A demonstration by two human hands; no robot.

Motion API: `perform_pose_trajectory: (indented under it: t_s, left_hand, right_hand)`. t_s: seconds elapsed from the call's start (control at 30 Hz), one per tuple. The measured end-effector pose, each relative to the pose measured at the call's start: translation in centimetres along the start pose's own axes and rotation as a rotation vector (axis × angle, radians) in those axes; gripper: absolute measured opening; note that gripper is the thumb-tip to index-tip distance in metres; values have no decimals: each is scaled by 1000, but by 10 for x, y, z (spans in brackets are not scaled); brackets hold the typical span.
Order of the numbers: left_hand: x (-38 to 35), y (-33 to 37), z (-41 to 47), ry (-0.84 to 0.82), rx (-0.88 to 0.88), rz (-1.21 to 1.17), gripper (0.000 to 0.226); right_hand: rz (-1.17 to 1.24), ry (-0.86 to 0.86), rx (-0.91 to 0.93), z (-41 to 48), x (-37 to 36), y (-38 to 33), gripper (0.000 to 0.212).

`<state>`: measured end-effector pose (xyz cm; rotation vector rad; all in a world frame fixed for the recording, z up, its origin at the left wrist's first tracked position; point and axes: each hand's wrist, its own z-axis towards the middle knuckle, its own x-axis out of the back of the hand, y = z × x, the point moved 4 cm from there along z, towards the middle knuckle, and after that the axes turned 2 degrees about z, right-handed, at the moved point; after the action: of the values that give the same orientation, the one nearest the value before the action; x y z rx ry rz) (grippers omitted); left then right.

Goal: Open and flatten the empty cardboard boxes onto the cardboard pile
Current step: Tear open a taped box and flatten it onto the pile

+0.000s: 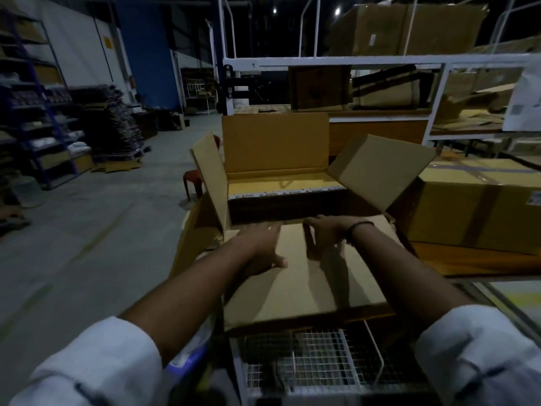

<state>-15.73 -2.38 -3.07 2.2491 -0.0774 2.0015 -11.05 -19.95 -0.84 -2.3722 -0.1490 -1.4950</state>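
Note:
An open brown cardboard box (pixel 281 206) stands in front of me with all its top flaps spread: far flap upright, left and right flaps angled outward, near flap (pixel 307 282) folded down toward me. Its inside looks empty, with printed tape along the bottom seam. My left hand (pixel 263 247) lies flat on the near flap with fingers spread. My right hand (pixel 322 235) curls over the near rim of the box, thumb on the flap. The box rests on flattened cardboard (pixel 190 230) that sticks out at its left.
A sealed taped box (pixel 474 200) sits close on the right. A white wire-mesh cart (pixel 316 361) is directly below me. White metal racks (pixel 380 61) with cardboard stand behind. A red plastic stool (pixel 193 183) and shelving (pixel 38 112) stand at the left across open floor.

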Motion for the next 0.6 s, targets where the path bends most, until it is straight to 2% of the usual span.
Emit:
perform_pose_trajectory:
  t_s: [0.07,0.13,0.3,0.47,0.6]
  left_hand:
    - [-7,-1,-2,102,-2,78,111]
    - [-9,-2,0,132,12,99,111]
    - [-18,-6,11,161,41,126,113]
    - [-22,-20,26,218,48,137,114]
    - [-23,-35,43,256,67,162,113]
  right_hand:
    - [-171,180,10,4,-6,-1,106]
    - [-244,250,28,8,-13,-4,108]
    - [-266,401,53,17,-29,7,110]
    - [-253,636,83,32,-48,9,101]
    - [-238,704,69,49,-53,2,102]
